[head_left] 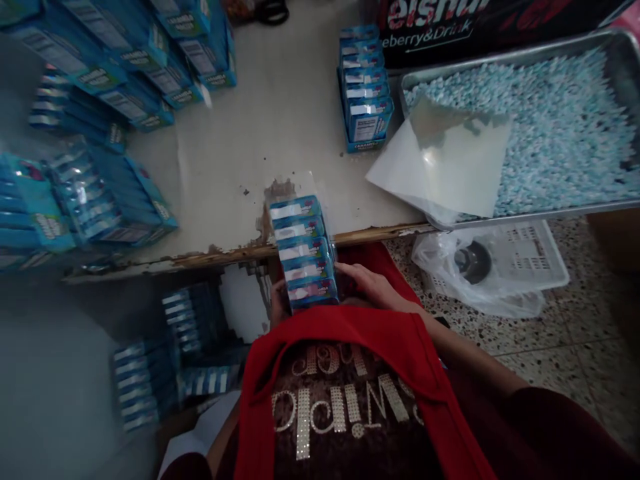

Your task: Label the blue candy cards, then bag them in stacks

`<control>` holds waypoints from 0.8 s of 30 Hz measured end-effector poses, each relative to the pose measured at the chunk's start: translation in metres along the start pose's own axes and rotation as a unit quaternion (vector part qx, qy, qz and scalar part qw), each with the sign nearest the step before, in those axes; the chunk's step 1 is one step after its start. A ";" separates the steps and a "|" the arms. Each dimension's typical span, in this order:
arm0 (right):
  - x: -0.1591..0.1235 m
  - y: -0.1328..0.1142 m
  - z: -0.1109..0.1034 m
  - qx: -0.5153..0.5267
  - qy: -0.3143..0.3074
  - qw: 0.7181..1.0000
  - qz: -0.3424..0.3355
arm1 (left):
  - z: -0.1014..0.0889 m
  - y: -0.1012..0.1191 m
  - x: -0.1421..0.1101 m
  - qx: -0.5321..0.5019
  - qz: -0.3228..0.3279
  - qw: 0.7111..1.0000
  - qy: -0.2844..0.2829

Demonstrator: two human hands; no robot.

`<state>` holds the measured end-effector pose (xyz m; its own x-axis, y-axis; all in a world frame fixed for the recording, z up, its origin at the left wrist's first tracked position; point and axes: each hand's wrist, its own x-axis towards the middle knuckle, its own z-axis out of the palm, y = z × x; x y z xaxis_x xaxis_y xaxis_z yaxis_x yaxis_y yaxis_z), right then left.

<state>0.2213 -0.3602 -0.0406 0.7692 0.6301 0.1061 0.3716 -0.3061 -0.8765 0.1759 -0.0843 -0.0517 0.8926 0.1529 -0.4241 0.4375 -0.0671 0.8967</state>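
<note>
A tray-like pack of blue candy boxes stands in a row at the table's front edge, with its near end against the red apron. Clear film shows at its far end. My left hand grips the pack's near left side, its fingers mostly hidden. On the right side, my right hand presses against the pack with its index finger stretched along it, the other fingers partly hidden. Farther back, a similar open display of candy boxes stands on the table.
Stacked wrapped blue packs fill the table's left. At right, a metal tray holds pale blue pieces beneath a sheet of paper. A white plastic basket with a clear bag is below. More packs lie lower left.
</note>
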 end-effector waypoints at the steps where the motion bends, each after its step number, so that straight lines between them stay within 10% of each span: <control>1: 0.005 -0.004 -0.001 -0.019 0.003 1.000 -0.012 | 0.002 0.005 0.001 -0.002 0.015 1.000 0.016; 8: 0.029 -0.018 -0.005 -0.102 0.140 0.984 -0.040 | 0.011 0.033 0.010 0.217 0.140 0.965 0.057; 18: 0.028 0.000 0.020 -0.208 0.229 0.951 0.030 | 0.029 0.023 0.013 0.199 0.345 0.914 0.078; 24: 0.026 -0.007 -0.001 -0.150 0.206 0.963 0.083 | 0.012 0.027 0.020 0.137 0.235 0.962 0.034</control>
<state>0.2393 -0.3423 -0.0315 0.9491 0.2371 0.2071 0.3114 -0.6103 -0.7284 0.2065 -0.0954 -0.0376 0.9938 0.1051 0.0374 0.0080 -0.4011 0.9160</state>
